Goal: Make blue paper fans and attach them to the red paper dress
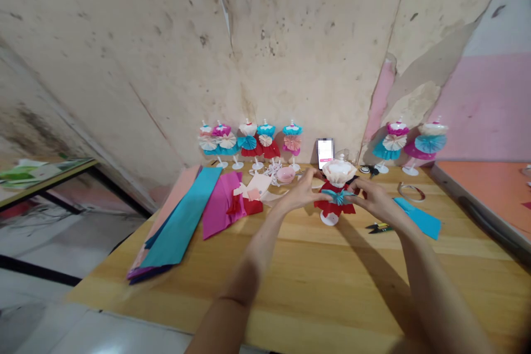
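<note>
Two bare hands work at one paper dress figurine (337, 199) on a round white stand (329, 219); it stands on a wooden table (290, 293), right of centre and towards the back edge; it has a cream ruffled top, a red skirt and one blue paper bow (338, 197) at the waist. The left hand (301, 192) reaches in from the left of the view, its fingers (319, 191) spread, with at least one fingertip at the left end of the bow; the right hand (373, 200) comes in from the other side, its fingers (357, 192) lying closer together against the right end of the bow; whether either hand pinches the paper, I cannot tell.

Seven more paper dress figurines stand along the wall (207, 38): five in a group behind the left hand (249, 141) and two to the right (410, 141); all seven are pink, blue, red or cream. One phone (325, 153) leans upright at the back, its screen lit; a glass jar (342, 156) stands just beside it. Left of the hands lie overlapping sheets of crepe paper (182, 215) in salmon, blue, magenta and purple, with red scraps (251, 206) beside them; nearer the right hand lie one blue paper strip (418, 218), one pair of yellow-handled thread snips (377, 228) and one ring of tape (410, 192).
</note>
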`<state>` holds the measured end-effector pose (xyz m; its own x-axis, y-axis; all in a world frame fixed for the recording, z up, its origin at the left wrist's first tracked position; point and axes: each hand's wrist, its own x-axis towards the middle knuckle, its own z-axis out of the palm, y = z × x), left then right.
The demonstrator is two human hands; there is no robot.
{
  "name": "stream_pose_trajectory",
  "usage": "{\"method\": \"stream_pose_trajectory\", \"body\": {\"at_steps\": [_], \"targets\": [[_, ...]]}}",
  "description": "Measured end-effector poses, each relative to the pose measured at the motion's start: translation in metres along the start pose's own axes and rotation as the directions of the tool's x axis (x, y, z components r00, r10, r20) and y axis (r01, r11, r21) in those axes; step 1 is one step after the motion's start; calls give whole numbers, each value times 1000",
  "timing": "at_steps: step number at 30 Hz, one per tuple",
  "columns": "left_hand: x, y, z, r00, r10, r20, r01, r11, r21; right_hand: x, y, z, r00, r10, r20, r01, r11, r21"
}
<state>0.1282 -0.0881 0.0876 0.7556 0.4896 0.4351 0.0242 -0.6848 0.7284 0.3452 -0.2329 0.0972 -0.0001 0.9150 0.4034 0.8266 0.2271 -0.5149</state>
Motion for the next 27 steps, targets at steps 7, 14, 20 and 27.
{"method": "stream_pose_trajectory", "body": {"at_steps": [7,14,20,27], "targets": [[-30,79,-22,971,119,206,-157,971,178,-17,-50,-14,989,-32,144,32,999,5],[-39,98,4,980,163,115,-183,966,184,-19,-70,-14,993,-27,115,15,995,103],[-26,92,12,906,-7,-422,-120,954,-274,-16,-77,-5,994,95,60,-112,772,626],[27,90,6,881,22,-472,-200,922,-330,21,-74,-14,918,255,-304,43,696,716]]}}
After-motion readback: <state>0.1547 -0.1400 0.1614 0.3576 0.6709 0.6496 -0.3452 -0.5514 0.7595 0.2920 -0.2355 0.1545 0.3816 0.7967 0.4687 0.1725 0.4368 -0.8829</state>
